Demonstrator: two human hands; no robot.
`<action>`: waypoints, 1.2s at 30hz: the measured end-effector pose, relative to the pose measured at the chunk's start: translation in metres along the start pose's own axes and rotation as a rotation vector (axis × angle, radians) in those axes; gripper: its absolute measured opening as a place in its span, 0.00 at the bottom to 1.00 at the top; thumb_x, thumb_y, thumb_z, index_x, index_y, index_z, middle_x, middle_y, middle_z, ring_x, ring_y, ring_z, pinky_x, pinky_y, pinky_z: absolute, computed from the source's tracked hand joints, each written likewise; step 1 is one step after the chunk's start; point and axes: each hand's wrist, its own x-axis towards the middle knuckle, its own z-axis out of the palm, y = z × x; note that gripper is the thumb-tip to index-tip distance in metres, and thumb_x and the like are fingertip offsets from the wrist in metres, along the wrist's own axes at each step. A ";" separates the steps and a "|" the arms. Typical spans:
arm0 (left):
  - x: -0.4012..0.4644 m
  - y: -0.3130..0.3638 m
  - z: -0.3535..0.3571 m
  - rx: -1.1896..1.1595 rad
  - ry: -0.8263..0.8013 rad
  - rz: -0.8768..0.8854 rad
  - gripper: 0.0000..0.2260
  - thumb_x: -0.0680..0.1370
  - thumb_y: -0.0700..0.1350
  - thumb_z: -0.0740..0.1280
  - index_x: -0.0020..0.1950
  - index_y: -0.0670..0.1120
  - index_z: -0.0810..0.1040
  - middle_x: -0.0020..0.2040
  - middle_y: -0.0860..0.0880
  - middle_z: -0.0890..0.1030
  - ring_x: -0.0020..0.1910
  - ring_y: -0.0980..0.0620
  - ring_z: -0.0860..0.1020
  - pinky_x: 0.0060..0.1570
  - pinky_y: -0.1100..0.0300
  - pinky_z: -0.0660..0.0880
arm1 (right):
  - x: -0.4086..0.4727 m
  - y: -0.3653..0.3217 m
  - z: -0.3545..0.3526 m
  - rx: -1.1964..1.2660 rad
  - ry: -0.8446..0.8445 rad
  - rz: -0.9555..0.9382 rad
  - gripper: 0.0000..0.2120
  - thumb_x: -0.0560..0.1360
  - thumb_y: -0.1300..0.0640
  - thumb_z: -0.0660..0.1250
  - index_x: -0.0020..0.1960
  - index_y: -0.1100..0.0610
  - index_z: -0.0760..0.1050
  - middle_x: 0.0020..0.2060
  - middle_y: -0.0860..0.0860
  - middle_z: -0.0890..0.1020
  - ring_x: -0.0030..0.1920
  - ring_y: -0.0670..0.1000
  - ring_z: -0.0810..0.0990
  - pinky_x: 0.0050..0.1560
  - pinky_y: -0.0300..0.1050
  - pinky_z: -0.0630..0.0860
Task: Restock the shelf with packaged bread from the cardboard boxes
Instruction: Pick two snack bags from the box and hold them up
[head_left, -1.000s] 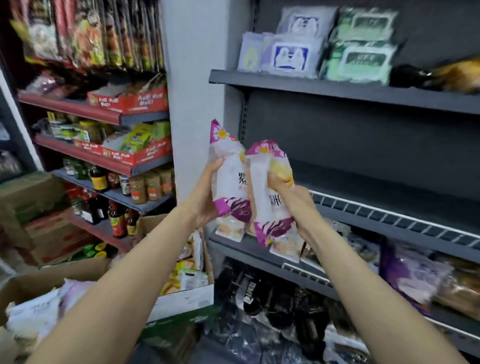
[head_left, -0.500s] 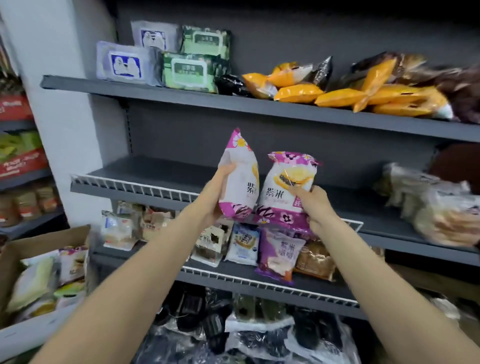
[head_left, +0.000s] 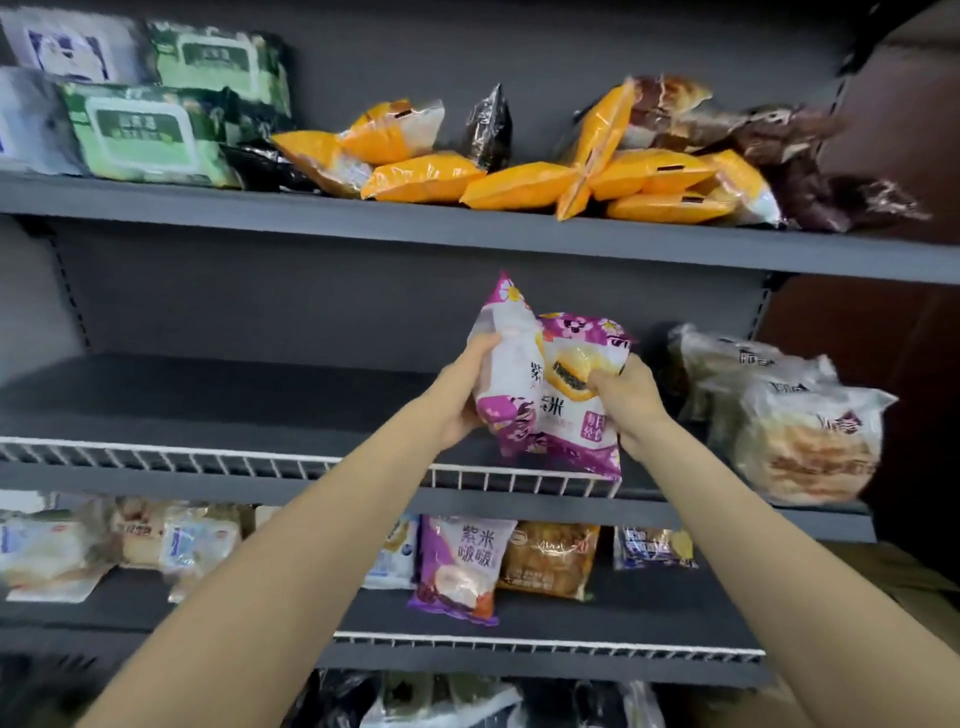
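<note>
Both hands are up at the middle shelf (head_left: 218, 400), each with its own purple-and-white bread pack. The left hand (head_left: 460, 402) has its fingers curled round the left pack (head_left: 506, 364), which stands upright, and the right hand (head_left: 631, 400) grips the right pack (head_left: 576, 395) by its right edge, thumb on the front. The two packs touch and overlap a bit, sitting right above the white wire rail (head_left: 260, 460) at the shelf's front edge; can't tell if their bottoms actually rest on the shelf. Just to the right on the same shelf there's a pile of clear-wrapped flatbread packs (head_left: 795, 415). Orange bread packs (head_left: 519, 182) are heaped on the top shelf, and another purple pack (head_left: 460, 566) sits on the shelf below.
</note>
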 end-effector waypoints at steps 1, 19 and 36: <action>0.014 -0.002 0.007 -0.009 0.005 -0.003 0.23 0.77 0.57 0.62 0.67 0.47 0.72 0.59 0.44 0.81 0.58 0.44 0.79 0.57 0.50 0.76 | 0.011 0.002 -0.005 -0.020 0.021 -0.011 0.07 0.73 0.66 0.62 0.50 0.58 0.70 0.45 0.56 0.75 0.40 0.52 0.74 0.33 0.45 0.68; 0.132 -0.023 0.076 -0.231 -0.089 0.038 0.19 0.79 0.57 0.55 0.54 0.45 0.78 0.46 0.44 0.83 0.44 0.48 0.82 0.44 0.57 0.78 | 0.190 -0.013 -0.085 -0.353 -0.037 0.093 0.16 0.70 0.67 0.70 0.56 0.63 0.72 0.56 0.60 0.79 0.56 0.58 0.79 0.57 0.55 0.78; 0.157 -0.028 0.080 -0.221 -0.087 0.017 0.19 0.79 0.57 0.55 0.54 0.45 0.76 0.43 0.44 0.83 0.42 0.47 0.81 0.43 0.56 0.77 | 0.231 0.022 -0.087 -1.749 -0.040 -0.560 0.31 0.72 0.63 0.68 0.72 0.58 0.61 0.68 0.58 0.65 0.70 0.58 0.64 0.68 0.51 0.65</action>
